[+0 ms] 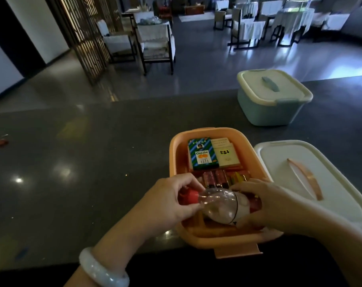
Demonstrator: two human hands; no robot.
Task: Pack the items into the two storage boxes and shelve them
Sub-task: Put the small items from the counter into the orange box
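Both hands clamped one clear bottle point(219, 206): my left hand point(165, 206) pinched the red-cap end, my right hand point(265, 204) curled round the labelled body. Bottle lay crosswise between my palms, long axis left-right, over the near end of the orange box point(176, 158). Cartons sat beyond my fingers; white lid point(279, 162) just right of my right hand.
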